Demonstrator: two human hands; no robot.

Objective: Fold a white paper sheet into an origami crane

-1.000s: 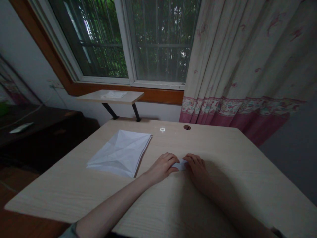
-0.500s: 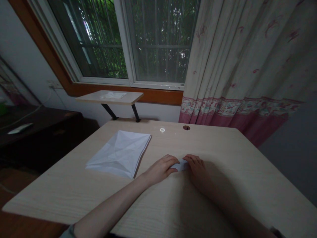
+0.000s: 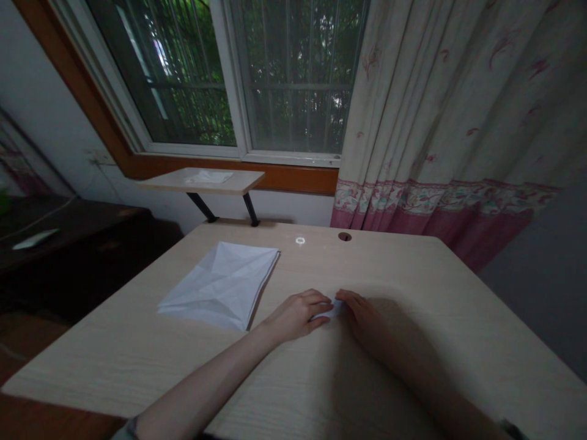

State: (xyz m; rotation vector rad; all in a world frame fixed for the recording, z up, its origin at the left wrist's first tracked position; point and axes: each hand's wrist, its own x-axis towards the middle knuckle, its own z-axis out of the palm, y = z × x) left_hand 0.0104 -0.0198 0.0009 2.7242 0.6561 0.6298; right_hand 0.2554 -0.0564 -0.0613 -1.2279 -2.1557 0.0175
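Between my two hands a small folded piece of white paper (image 3: 335, 307) lies on the pale wooden desk (image 3: 275, 379), mostly covered by fingers. My left hand (image 3: 303, 313) grips its left part, with the thumb below and the fingers above. From the other side my right hand (image 3: 362, 313) holds its right end, fingers bent over the far edge; the right thumb is hidden. Left of my hands, a stack of creased white paper sheets (image 3: 222, 284) rests flat on the desk, apart from both hands.
A small raised shelf (image 3: 169, 179) on black legs stands at the desk's back left, bearing a crumpled white paper (image 3: 210, 176). A round cable hole (image 3: 345, 236) is near the back edge. The curtain (image 3: 440, 201) hangs behind on the right. A dark table (image 3: 92, 220) is at the left.
My right hand has shifted slightly left, closer to my left hand, so less of the folded paper shows. The stack of sheets has stayed in place.
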